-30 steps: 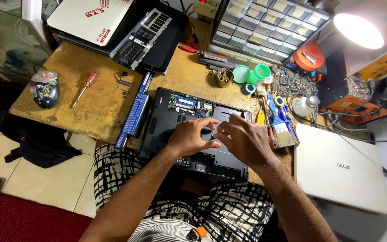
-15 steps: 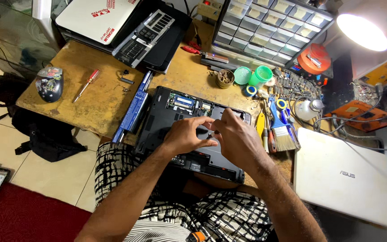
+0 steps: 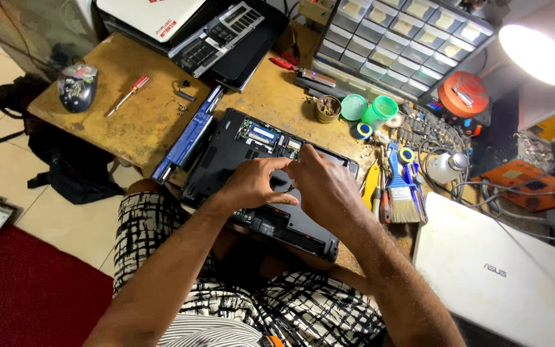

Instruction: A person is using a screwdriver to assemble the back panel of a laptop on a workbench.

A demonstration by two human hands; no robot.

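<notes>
A black laptop (image 3: 223,157) lies upside down on the wooden bench (image 3: 136,122), its memory bay open at the far side. My left hand (image 3: 252,183) and my right hand (image 3: 322,189) meet over the middle of its underside. The fingertips of both press down on a dark cover panel (image 3: 282,182) there. What lies under the fingers is hidden. A long blue-black battery (image 3: 187,136) rests along the laptop's left edge.
A red-handled screwdriver (image 3: 128,94) and loose screws lie at the left. A paintbrush (image 3: 406,202), yellow tool and tape rolls sit at the right. A white laptop (image 3: 483,270) is lower right. Parts drawers (image 3: 399,42), green cups (image 3: 370,109) and a lit lamp (image 3: 534,54) stand behind.
The view has shifted slightly. Both hands stay on the laptop's underside, drawing a little closer over the middle panel.
</notes>
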